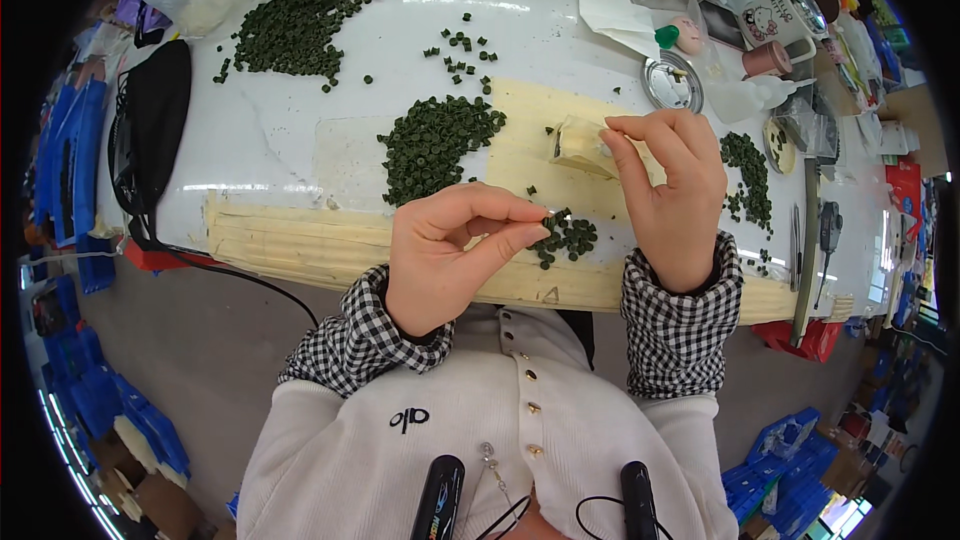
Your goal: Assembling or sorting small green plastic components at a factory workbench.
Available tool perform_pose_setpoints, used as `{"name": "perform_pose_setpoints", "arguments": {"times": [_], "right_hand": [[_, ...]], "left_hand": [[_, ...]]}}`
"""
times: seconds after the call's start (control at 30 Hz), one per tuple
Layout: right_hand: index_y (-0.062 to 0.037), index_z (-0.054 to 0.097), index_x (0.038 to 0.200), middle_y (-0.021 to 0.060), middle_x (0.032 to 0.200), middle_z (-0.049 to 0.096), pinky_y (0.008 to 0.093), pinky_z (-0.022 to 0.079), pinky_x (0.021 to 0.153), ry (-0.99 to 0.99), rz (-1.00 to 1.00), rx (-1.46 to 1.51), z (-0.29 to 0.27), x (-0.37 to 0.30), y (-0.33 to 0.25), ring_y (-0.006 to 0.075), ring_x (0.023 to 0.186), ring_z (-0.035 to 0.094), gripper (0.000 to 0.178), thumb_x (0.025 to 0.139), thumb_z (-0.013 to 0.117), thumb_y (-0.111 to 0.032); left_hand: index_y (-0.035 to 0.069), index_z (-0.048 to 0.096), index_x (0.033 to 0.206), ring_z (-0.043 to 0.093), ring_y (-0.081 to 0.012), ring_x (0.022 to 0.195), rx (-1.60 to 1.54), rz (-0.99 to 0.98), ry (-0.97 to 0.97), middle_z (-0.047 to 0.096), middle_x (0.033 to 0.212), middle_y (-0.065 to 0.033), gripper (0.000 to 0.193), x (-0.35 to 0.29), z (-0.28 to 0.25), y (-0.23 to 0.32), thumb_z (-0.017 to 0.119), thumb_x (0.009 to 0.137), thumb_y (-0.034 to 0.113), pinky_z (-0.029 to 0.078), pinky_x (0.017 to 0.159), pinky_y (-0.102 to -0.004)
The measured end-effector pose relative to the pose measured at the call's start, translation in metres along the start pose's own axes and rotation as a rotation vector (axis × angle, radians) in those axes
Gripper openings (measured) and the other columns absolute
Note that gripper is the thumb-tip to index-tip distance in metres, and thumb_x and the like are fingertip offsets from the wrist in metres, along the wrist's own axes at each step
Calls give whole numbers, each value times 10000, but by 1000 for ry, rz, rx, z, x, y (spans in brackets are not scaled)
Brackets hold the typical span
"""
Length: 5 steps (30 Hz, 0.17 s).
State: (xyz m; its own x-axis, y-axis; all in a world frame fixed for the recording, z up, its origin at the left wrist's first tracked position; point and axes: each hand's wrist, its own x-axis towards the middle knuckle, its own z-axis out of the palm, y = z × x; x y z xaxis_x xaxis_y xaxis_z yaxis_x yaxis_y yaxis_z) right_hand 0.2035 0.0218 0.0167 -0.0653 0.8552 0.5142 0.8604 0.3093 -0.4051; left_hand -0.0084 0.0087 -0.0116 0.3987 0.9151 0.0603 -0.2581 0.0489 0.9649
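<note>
My left hand (pixel 445 255) is closed in a pinch, thumb and index tips at the edge of a small heap of dark green, short ring-like pieces (pixel 572 242). Whatever sits between those tips is too small to make out. To the right, my right hand (pixel 678 185) also pinches, its fingertips beside the end of a small block wrapped in pale tape (pixel 585 148). What it holds there is too small to tell. Under the block, yellowish tape (pixel 520 125) covers the white tabletop. A bigger heap of the green pieces (pixel 432 148) lies beyond my left hand.
More green pieces form a large pile (pixel 295 30) at the far left and a strip (pixel 745 175) at the right. A round metal dish (pixel 672 83), a pink thread spool (pixel 768 59) and a mug (pixel 775 22) stand far right. Tweezers (pixel 796 240) and a screwdriver (pixel 829 230) lie near the right edge.
</note>
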Motion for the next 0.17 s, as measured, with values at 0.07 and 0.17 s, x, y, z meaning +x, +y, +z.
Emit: {"name": "perform_pose_setpoints", "arguments": {"times": [0.07, 0.17], "right_hand": [[-27, 666, 859, 84, 759, 561, 345, 426, 654, 0, -13, 17, 1, -1, 2, 253, 739, 521, 132, 750, 724, -75], [-45, 679, 871, 89, 795, 596, 343, 434, 673, 136, -2, 95, -10, -2, -3, 230, 768, 543, 131, 747, 719, -52]], "left_hand": [[-43, 665, 966, 636, -138, 893, 4, -4, -3, 661, 970, -115, 162, 0, 0, -1, 655, 810, -85, 521, 810, -250], [-43, 665, 968, 636, -140, 894, 15, -4, -8, 660, 971, -117, 163, 2, 1, 0, 655, 811, -84, 521, 814, -248]]}}
